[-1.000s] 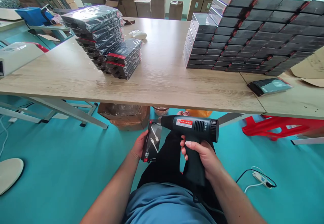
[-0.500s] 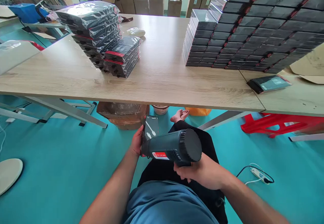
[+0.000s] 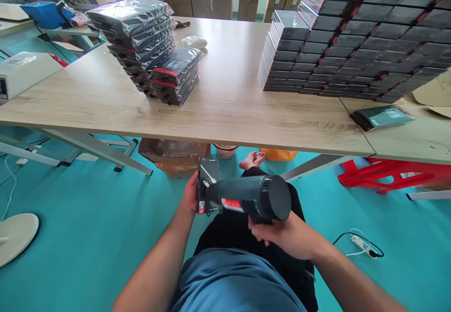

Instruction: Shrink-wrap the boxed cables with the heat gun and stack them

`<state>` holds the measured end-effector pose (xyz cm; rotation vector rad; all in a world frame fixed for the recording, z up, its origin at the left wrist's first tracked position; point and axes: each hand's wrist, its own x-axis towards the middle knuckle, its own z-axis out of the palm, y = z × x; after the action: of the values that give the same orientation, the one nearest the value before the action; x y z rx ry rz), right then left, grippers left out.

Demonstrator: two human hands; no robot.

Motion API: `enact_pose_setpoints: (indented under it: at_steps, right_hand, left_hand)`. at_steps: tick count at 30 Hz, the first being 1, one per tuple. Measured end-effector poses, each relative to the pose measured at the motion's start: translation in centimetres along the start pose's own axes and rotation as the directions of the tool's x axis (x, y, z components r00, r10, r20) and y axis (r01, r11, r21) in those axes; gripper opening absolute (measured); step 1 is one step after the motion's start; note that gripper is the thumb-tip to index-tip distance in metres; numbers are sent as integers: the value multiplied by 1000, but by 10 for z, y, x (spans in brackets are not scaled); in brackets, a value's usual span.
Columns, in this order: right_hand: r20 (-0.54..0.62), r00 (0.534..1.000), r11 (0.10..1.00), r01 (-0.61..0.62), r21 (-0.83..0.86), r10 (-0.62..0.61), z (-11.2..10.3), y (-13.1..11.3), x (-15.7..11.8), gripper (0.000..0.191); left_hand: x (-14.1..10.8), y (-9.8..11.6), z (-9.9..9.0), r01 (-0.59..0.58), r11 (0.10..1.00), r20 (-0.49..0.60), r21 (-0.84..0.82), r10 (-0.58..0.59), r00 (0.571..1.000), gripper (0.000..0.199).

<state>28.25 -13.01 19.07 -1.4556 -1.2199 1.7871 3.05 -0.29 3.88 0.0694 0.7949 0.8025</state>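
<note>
My left hand (image 3: 190,193) grips the left edge of a flat black box (image 3: 210,168) with a white cable picture and red print near its lower end. My right hand (image 3: 282,237) is wrapped round the handle of a dark green heat gun (image 3: 243,192). The gun lies across the view, its nozzle pointing left over the face of the box and hiding part of it. From this angle I cannot tell whether the nozzle touches the box. Both hands are above my lap, below the table's front edge.
On the wooden table (image 3: 229,114), black boxes in loose shiny film (image 3: 141,44) are piled at left. A large stack of boxes (image 3: 338,44) stands at right, with a single box (image 3: 382,117) before it. Below are a cardboard carton (image 3: 169,159) and a power strip (image 3: 362,245).
The heat gun and my right hand have shifted slightly right. More of the box's left side and lower red print shows. The whole view has shifted a little too.
</note>
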Motion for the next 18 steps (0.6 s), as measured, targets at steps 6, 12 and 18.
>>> enact_pose_setpoints:
  at_steps: [6, 12, 18]
  right_hand:
    - [-146, 989, 999, -13, -40, 7, -12, 2, -9, 13]
    - [124, 987, 993, -91, -74, 99, -9, -8, -9, 10]
    - [6, 996, 992, 88, -93, -87, -10, -18, 1, 9]
  left_hand:
    - [1, 4, 0, -42, 999, 101, 16, 41, 994, 64]
    - [1, 2, 6, -37, 999, 81, 26, 35, 996, 59]
    - [1, -2, 6, -35, 998, 41, 55, 33, 999, 41]
